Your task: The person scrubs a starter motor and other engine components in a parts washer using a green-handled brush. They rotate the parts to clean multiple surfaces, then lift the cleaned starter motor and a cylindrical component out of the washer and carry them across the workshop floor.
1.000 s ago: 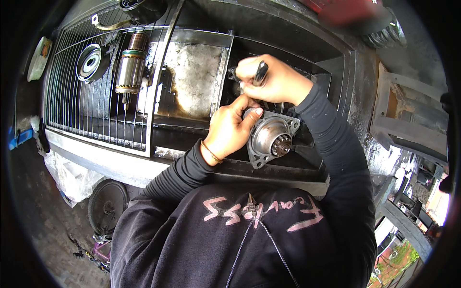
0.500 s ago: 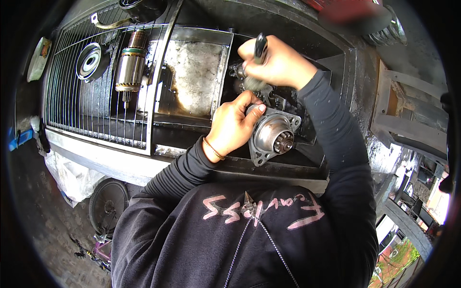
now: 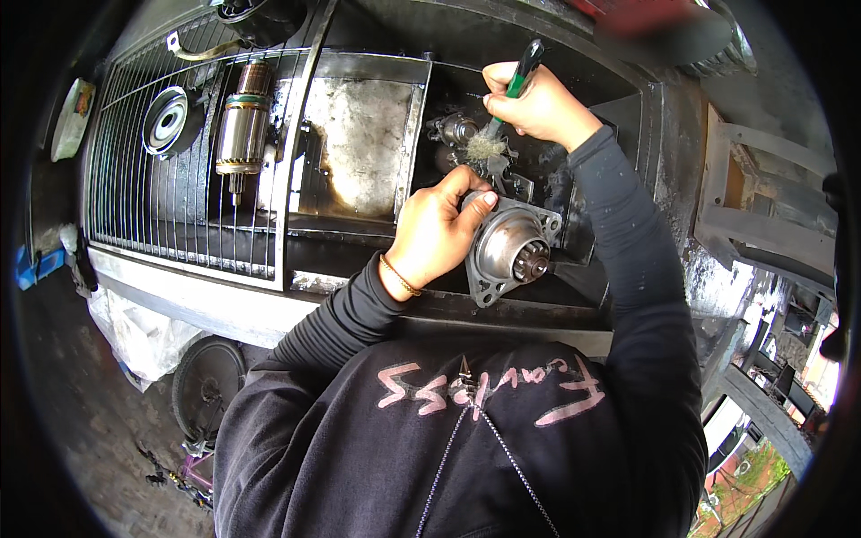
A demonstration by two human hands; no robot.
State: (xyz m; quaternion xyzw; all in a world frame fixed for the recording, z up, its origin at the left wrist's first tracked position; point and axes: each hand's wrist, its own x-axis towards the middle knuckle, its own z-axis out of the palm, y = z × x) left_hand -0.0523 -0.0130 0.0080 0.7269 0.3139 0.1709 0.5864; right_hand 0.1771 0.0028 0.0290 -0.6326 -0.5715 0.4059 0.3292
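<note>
The metal part (image 3: 500, 242) is shiny, maybe oily, its gear (image 3: 532, 260) at four o'clock. Left hand (image 3: 437, 235) pinches its eleven o'clock edge; right hand (image 3: 538, 106) holds a green brush (image 3: 515, 87).

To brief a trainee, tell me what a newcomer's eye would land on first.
Probably the silvery housing with its toothed gear, near the centre in the left hand. Just above, the right hand holds a green-handled brush. Farther left, a cylindrical armature lies on a wire rack.
</note>
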